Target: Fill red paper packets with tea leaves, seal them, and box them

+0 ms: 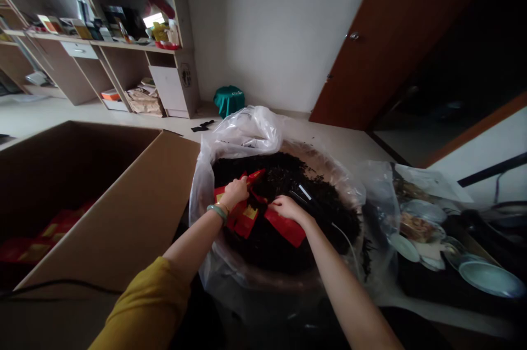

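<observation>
My left hand (pixel 235 193), with a jade-coloured bangle at the wrist, is closed on a red packet (pixel 256 176) over a plastic-lined container. Other red packets (pixel 246 220) lie just under that hand. My right hand (pixel 287 208) has its fingers closed at the upper edge of another red packet (pixel 290 229); the fingertips are partly hidden. Dark, loose, leaf-like material (pixel 272 259) fills much of the container below both hands. Beside my right hand rests a dark device (pixel 307 196) with a bright white strip, and a white cable (pixel 349 245) runs near it.
A tall cardboard box (pixel 119 212) with red packets (pixel 53 232) inside stands at left. Clear plastic lining (pixel 197 196) rises around the container's rim. Bowls and lids (pixel 489 276) crowd the right side. Behind are a green-covered stool (pixel 229 100), shelving (pixel 168 86) and a brown door (pixel 362 64).
</observation>
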